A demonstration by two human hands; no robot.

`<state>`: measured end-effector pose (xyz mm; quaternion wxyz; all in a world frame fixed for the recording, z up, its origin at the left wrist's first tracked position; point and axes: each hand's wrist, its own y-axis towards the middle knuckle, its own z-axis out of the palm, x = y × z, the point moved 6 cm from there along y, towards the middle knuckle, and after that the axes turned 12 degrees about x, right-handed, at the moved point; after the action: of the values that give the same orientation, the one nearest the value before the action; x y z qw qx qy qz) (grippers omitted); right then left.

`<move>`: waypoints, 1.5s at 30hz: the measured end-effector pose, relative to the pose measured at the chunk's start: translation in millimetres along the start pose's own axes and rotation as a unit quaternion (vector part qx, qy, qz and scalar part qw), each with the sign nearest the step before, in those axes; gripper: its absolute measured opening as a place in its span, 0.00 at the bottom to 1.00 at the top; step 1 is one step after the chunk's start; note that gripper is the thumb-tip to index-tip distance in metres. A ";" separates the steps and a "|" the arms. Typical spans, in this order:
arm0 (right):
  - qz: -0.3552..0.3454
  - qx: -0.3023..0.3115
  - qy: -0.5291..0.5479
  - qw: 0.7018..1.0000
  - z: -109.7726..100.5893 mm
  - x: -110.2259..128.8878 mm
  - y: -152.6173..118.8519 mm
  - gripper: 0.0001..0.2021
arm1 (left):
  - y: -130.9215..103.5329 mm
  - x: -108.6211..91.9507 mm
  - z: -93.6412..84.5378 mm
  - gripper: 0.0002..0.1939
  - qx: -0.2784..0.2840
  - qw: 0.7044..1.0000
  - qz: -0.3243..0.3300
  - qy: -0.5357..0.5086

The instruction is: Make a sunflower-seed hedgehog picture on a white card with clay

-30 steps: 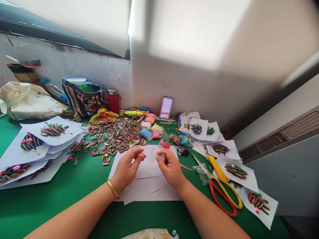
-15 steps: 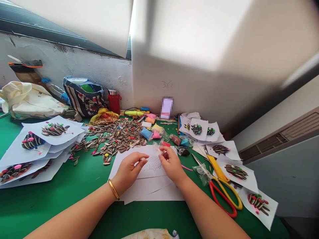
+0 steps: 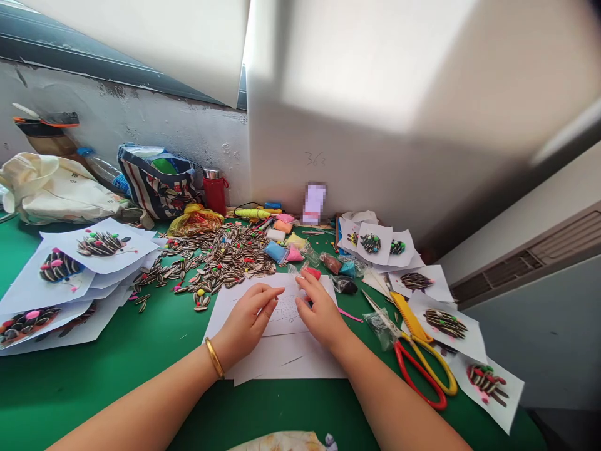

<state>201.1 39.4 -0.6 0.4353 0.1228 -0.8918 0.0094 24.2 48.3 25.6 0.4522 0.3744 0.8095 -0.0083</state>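
Note:
My left hand (image 3: 248,316), with a gold bangle at its wrist, hovers over the left part of a white paper (image 3: 237,295). Its fingers are curled in and pressed together. Whatever they hold, if anything, is hidden. Facing it, my right hand (image 3: 322,313) is over the paper's right side, its fingers apart and nothing visible between them. Between the hands shows a line drawing (image 3: 287,308) of a rounded, textured shape. Just beyond my right fingertips lies a red packet (image 3: 312,272) of clay-like material. More white sheets (image 3: 291,363) lie under the drawing.
Striped sunflower seeds (image 3: 235,250) are heaped behind the paper, beside coloured packets (image 3: 276,252). Large scissors (image 3: 399,338) and a yellow cutter (image 3: 410,317) lie right. Sheets with seed-covered animals (image 3: 101,244) are stacked left; similar sheets (image 3: 444,322) lie right. A red bottle (image 3: 215,193) stands behind.
The fingers of my right hand have spread from a pinch near some clear plastic, and the hand sits slightly lower. My left fingers have closed together more.

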 end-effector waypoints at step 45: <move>-0.139 -0.053 0.006 0.989 -5.2 31.6 -8.5 0.06 | -1.8 14.5 -8.0 0.11 -0.069 0.979 -0.077 -0.175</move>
<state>188.5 25.2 26.5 0.4436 0.2218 -0.8629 -0.0976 12.8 58.5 18.9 0.6093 0.2717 0.7431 -0.0523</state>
